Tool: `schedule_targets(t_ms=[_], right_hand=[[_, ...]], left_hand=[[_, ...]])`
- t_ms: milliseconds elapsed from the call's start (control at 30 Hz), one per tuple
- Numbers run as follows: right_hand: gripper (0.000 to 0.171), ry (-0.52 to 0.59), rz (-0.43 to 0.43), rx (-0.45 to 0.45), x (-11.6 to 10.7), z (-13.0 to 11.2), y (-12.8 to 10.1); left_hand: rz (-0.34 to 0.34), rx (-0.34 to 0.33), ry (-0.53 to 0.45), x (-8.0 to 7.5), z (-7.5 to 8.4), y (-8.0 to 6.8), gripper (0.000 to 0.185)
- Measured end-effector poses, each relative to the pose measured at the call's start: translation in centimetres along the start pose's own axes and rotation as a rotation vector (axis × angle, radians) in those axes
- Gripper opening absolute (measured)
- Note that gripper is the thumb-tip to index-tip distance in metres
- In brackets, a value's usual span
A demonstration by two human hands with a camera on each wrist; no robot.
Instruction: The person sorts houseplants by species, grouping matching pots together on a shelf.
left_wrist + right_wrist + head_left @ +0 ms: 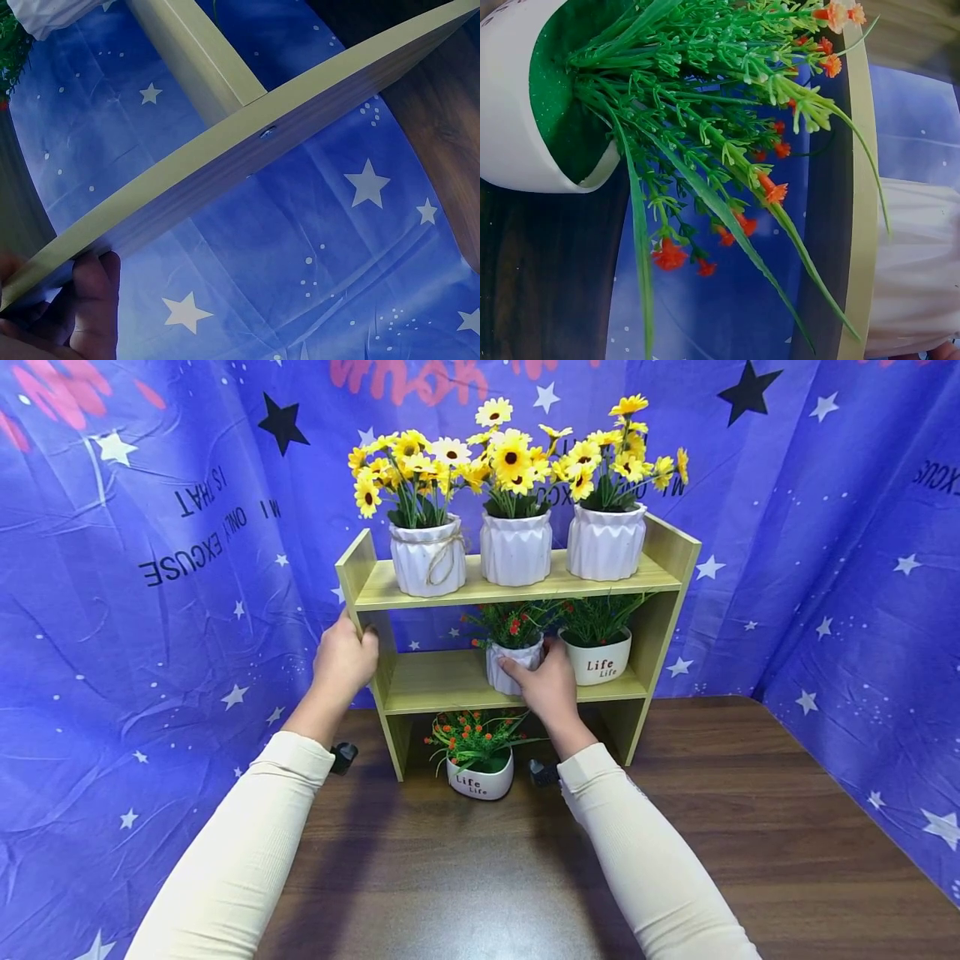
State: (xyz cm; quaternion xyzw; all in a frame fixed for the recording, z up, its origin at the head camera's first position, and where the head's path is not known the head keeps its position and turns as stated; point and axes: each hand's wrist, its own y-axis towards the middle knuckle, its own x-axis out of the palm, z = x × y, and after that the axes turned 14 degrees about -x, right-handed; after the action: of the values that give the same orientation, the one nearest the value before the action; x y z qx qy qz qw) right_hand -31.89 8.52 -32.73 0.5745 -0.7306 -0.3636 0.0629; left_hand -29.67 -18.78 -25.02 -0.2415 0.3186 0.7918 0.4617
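Observation:
A light wooden shelf rack (pixel 517 592) stands on the table. My left hand (pixel 344 656) grips its left side panel (pixel 172 161), fingers on the outer face and thumb toward the front edge. On the middle board, my right hand (pixel 550 683) holds a white pleated flower pot (pixel 513 667) with red-flowered greenery, thumb across its front. In the right wrist view that pot (pixel 915 262) shows only partly past the board edge. Beside the hand, on its right, is a white "Life" pot (pixel 597 660) with grassy leaves.
Three white pleated pots (pixel 516 552) of yellow daisies line the top board. Below the middle board, a white "Life" pot (pixel 480 779) with orange-red flowers sits on the brown wooden table (pixel 465 860). Blue star-patterned cloth (pixel 187 627) hangs behind and at both sides.

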Motion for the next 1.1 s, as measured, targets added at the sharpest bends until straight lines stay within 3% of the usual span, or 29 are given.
schedule_targets(t_ms=[1100], right_hand=[[0.074,-0.064,0.025,0.004,0.26,0.44,0.6]], left_hand=[[0.002,0.001,-0.003,-0.1,0.12,-0.16,0.03]])
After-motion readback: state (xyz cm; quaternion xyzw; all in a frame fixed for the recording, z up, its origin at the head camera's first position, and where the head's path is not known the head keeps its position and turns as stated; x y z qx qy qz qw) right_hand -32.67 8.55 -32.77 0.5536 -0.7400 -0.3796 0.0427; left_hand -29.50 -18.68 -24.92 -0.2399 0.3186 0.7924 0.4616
